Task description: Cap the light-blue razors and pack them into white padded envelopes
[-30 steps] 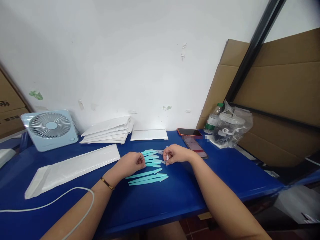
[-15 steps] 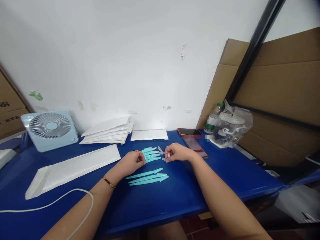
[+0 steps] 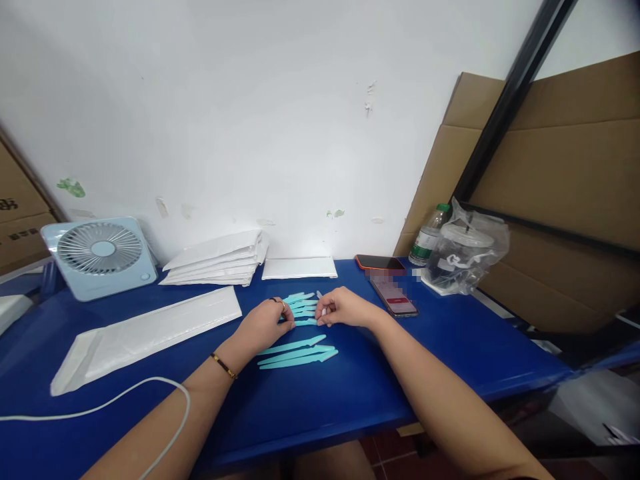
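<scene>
My left hand [image 3: 267,323] is closed on one end of a turquoise eyebrow razor [image 3: 305,323]. At the razor's other end is my right hand [image 3: 347,308], fingers pinched together around small translucent pieces that look like blade covers [image 3: 324,311]; the fingertips hide part of them. Several more turquoise razors [image 3: 303,304] lie side by side just beyond my left fingers, partly covered by that hand. Nearer to me, three razors [image 3: 295,353] rest on the blue table [image 3: 320,393].
At the left stand a light blue fan [image 3: 103,257] and a white padded envelope [image 3: 155,330]. Stacked envelopes [image 3: 215,260] and a white packet [image 3: 300,268] lie by the wall. Two phones [image 3: 395,297], a bottle [image 3: 427,237] and a bagged container [image 3: 463,257] are at the right. A white cable [image 3: 187,400] crosses my left forearm.
My left hand has shifted slightly right and towards me, with one razor now apart from the row. My right hand has moved left to that razor's tip.
</scene>
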Tool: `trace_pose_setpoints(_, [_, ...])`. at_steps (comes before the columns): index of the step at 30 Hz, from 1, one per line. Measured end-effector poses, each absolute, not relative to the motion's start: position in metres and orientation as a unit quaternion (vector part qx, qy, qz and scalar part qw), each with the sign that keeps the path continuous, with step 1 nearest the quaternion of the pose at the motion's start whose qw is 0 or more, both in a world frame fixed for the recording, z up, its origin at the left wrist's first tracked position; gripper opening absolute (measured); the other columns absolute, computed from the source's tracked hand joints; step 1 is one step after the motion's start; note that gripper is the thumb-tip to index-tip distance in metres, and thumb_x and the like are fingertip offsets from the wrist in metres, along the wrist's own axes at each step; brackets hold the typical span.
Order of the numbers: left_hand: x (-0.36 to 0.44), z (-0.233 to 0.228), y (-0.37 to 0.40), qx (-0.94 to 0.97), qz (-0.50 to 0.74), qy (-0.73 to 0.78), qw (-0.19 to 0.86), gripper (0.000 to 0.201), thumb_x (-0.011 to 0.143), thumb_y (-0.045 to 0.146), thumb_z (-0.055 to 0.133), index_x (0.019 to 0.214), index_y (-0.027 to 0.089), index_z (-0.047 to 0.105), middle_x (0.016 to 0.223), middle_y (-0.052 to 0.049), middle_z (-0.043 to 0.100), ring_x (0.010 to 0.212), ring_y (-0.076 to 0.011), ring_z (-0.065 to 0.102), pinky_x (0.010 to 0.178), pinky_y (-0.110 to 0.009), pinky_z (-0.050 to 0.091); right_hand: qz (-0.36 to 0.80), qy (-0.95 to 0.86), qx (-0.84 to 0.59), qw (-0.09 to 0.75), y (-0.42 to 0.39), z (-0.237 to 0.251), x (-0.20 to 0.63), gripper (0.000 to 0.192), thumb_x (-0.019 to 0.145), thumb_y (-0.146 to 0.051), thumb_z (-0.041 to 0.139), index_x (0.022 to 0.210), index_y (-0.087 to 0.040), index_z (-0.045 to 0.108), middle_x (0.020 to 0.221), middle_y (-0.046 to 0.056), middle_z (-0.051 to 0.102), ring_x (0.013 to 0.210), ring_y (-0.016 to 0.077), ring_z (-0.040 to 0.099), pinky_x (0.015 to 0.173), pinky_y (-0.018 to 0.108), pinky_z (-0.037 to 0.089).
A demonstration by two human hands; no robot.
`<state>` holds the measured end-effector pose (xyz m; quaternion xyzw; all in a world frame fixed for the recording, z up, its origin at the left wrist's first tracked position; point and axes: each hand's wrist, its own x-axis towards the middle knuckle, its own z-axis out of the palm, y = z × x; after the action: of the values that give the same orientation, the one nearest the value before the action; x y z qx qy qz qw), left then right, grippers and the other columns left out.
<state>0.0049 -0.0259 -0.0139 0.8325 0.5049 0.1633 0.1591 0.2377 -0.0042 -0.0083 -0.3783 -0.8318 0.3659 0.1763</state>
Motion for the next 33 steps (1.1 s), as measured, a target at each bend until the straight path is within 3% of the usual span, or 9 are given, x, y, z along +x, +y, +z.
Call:
trace_pose_setpoints(3, [0.003, -0.008, -0.029, 0.829, 0.188, 0.507, 0.146, 0.024, 0.073, 0.038, 0.055, 0.091, 0.022, 0.061, 0.092, -0.002, 0.061, 0.083, -0.0181, 0.055, 0.068, -0.026, 0.04, 0.28, -0.836, -0.417, 0.221, 0.0, -0.008, 0.245, 0.015, 0.074, -0.024, 0.06, 0.084, -0.017, 0.068, 0.069, 0.002, 0.065, 0.063, 0.012, 0.059, 0.059, 0.02, 0.042])
trace_pose_setpoints(6, [0.002, -0.001, -0.033, 0.853, 0.145, 0.463, 0.192, 0.028, 0.07, 0.045, 0.058, 0.087, 0.022, 0.063, 0.087, -0.001, 0.061, 0.077, -0.016, 0.055, 0.063, -0.024, 0.04, 0.155, -0.836, -0.467, 0.242, 0.007, -0.009, 0.255, 0.012, 0.075, -0.019, 0.058, 0.079, -0.017, 0.069, 0.08, 0.004, 0.064, 0.07, 0.0129, 0.057, 0.064, 0.022, 0.04])
trace_pose_setpoints(8, [0.002, 0.002, -0.035, 0.866, 0.1, 0.435, 0.227, 0.029, 0.066, 0.046, 0.061, 0.083, 0.022, 0.064, 0.081, 0.0, 0.062, 0.071, -0.0144, 0.056, 0.058, -0.022, 0.039, 0.133, -0.836, -0.482, 0.224, 0.011, -0.012, 0.257, 0.011, 0.074, -0.021, 0.06, 0.079, -0.018, 0.07, 0.083, 0.005, 0.063, 0.073, 0.0138, 0.056, 0.066, 0.023, 0.039])
trace_pose_setpoints(12, [0.005, 0.002, -0.036, 0.862, 0.068, 0.439, 0.244, 0.02, 0.071, 0.04, 0.057, 0.076, 0.022, 0.064, 0.07, 0.001, 0.063, 0.061, -0.012, 0.055, 0.053, -0.021, 0.036, 0.154, -0.836, -0.488, 0.197, 0.014, -0.015, 0.258, 0.01, 0.072, -0.025, 0.064, 0.077, -0.017, 0.068, 0.081, 0.004, 0.063, 0.072, 0.0136, 0.055, 0.064, 0.022, 0.039])
trace_pose_setpoints(18, [0.003, 0.001, -0.034, 0.873, 0.084, 0.453, 0.156, 0.012, 0.072, 0.031, 0.055, 0.073, 0.023, 0.063, 0.07, 0.001, 0.064, 0.06, -0.0122, 0.054, 0.051, -0.022, 0.032, 0.242, -0.854, -0.445, 0.116, 0.005, -0.002, 0.264, 0.016, 0.066, -0.032, 0.068, 0.071, -0.017, 0.069, 0.07, 0.0, 0.063, 0.061, 0.011, 0.053, 0.054, 0.02, 0.036])
trace_pose_setpoints(33, [0.004, 0.0, -0.033, 0.878, 0.093, 0.457, 0.104, 0.018, 0.077, 0.025, 0.045, 0.069, 0.021, 0.061, 0.069, -0.002, 0.063, 0.061, -0.0139, 0.053, 0.053, -0.025, 0.03, 0.24, -0.878, -0.382, 0.161, -0.009, -0.004, 0.236, 0.014, 0.066, -0.029, 0.071, 0.072, -0.017, 0.07, 0.071, 0.001, 0.059, 0.06, 0.0096, 0.051, 0.052, 0.019, 0.035])
